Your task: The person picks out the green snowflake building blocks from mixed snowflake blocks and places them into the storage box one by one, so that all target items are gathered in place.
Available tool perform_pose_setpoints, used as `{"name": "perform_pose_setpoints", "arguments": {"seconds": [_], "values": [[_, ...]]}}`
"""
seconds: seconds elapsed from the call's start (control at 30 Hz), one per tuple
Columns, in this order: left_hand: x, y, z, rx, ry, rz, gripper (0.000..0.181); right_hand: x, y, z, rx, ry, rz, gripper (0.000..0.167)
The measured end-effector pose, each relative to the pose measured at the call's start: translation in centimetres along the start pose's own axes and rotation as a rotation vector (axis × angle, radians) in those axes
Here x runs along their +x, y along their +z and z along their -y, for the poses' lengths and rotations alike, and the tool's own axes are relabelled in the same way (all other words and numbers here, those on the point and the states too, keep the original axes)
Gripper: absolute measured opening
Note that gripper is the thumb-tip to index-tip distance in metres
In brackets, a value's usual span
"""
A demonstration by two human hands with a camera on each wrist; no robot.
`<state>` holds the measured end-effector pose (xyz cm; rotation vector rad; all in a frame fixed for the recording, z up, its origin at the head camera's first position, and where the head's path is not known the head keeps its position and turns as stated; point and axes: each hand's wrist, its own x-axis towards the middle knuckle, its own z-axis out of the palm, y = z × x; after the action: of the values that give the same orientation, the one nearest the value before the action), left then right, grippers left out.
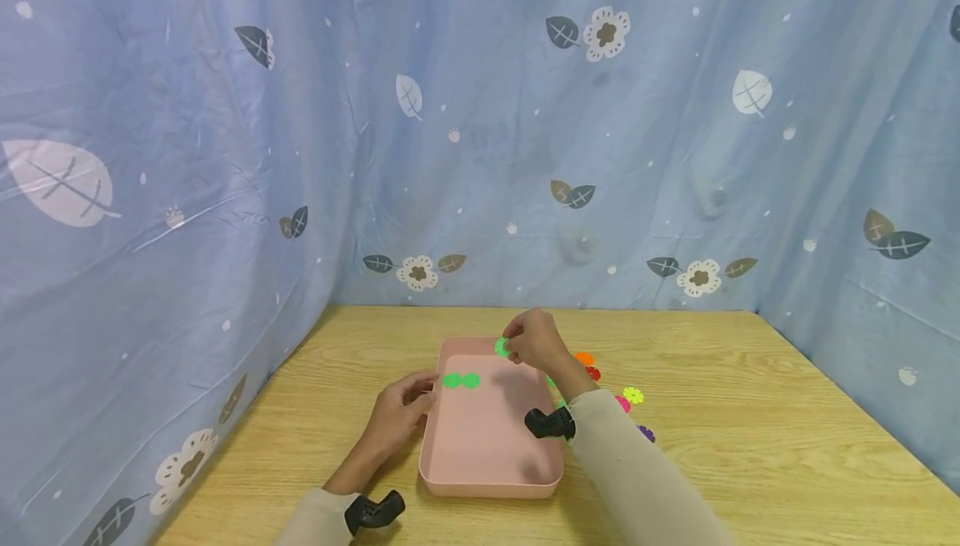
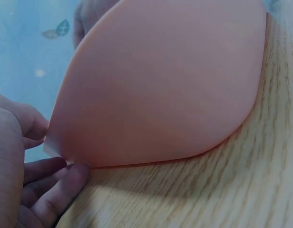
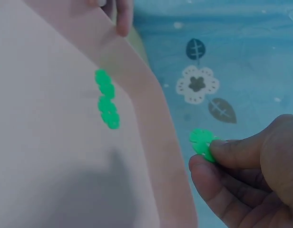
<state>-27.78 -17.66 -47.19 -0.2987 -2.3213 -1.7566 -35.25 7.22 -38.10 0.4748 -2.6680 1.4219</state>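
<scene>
Left hand (image 1: 399, 413): thumb and fingers grip the left wall of the pink tray (image 1: 468, 446). Right hand (image 1: 537, 341): thumb and fingertips pinch a green disc (image 1: 502, 348), raised over the tray's far end. Two green discs (image 1: 452, 381) lie end to end on the tray floor, at left, toward the far side. On the table (image 1: 765, 413), right of the tray: orange disc (image 1: 584, 358), red disc (image 1: 593, 373), yellow disc (image 1: 633, 395); nearer, pink disc (image 1: 623, 404) and purple disc (image 1: 647, 434), both partly hidden by the right sleeve (image 1: 637, 463).
</scene>
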Motion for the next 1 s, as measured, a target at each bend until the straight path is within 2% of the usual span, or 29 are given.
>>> {"name": "perform_pose_setpoints", "arguments": {"seconds": [0.17,0.43,0.53,0.77,1.0], "values": [[-0.2,0.0,-0.6,0.01,-0.006,-0.003,0.035,0.1,1.2,-0.1,-0.022,0.016,0.034,0.004],[-1.3,0.1,-3.2,-0.006,0.007,-0.001,0.035,-0.2,2.7,-0.9,-0.057,0.034,0.067,0.004],[-1.4,0.0,-3.3,-0.008,0.01,0.004,0.034,-0.2,3.2,-1.0,-0.107,0.028,0.055,0.004],[-1.3,0.0,-3.1,-0.005,0.021,0.01,0.035,-0.4,4.2,-1.7,-0.322,-0.052,-0.026,0.005],[-1.4,0.0,-3.1,0.002,0.025,-0.005,0.034,-0.7,5.0,-2.2,-0.281,-0.037,-0.072,0.009]]}}
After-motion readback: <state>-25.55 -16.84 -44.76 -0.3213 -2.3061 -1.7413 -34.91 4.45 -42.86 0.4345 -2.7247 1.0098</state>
